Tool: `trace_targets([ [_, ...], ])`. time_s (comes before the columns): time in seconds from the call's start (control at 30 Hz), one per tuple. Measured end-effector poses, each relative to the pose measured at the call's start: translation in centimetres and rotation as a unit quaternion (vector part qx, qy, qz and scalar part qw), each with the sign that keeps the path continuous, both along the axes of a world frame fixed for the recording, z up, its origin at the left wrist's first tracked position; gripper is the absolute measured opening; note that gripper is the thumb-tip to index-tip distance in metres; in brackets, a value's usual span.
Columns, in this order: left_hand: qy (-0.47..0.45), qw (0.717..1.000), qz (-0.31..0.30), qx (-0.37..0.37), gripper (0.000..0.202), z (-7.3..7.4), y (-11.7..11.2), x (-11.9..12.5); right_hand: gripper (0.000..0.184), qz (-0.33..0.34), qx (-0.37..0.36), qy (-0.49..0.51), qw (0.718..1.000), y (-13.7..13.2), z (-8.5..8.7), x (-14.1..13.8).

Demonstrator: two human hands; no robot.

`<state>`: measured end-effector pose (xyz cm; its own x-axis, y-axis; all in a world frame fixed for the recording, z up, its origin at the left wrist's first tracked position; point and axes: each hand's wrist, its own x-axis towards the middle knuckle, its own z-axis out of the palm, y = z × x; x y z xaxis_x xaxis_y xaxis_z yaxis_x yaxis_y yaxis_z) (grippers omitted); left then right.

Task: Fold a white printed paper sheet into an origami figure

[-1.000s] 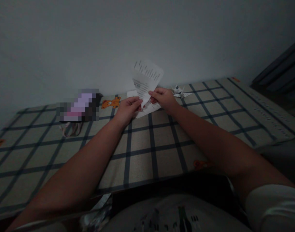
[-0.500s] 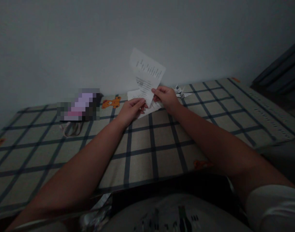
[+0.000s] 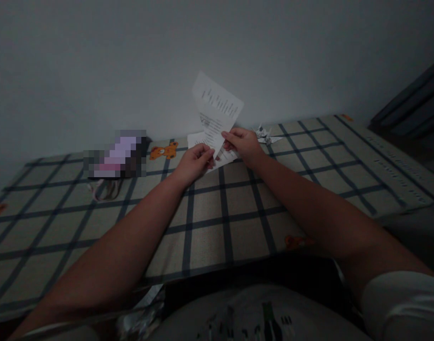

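Above the checked desk (image 3: 238, 227), toward its far edge, the left hand (image 3: 194, 162) and right hand (image 3: 244, 144) each pinch the lower end of a printed paper (image 3: 217, 109). It is held upright over loose sheets (image 3: 196, 140) lying flat. A folded crane (image 3: 266, 135) sits just beside the right hand, near the wall (image 3: 96, 71).

The left hand (image 3: 194, 163) and right hand (image 3: 243, 142) are bare, like both forearms. A pale short sleeve (image 3: 402, 303) shows at four o'clock; at six o'clock a light shirt (image 3: 238, 310) carries a dark print, possibly lettering.
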<state>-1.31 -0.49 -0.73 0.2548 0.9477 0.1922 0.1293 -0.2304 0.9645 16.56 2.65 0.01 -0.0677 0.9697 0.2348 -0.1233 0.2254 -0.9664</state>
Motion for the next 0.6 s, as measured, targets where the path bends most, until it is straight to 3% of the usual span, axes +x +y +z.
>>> trace_targets([
  [0.17,0.016,1.0,0.003,0.001,0.025,-0.5,0.3,-0.1,0.029,-0.003,0.007,0.0,1.0,-0.1,0.1,0.0],
  [0.4,-0.016,1.0,-0.005,-0.013,0.022,0.6,-0.4,0.4,0.025,-0.026,-0.001,0.006,1.0,-0.3,0.4,0.0],
  [0.6,-0.047,0.998,-0.024,-0.035,0.04,0.4,-0.5,0.3,0.029,-0.027,0.003,0.009,1.0,0.1,0.2,0.3],
])
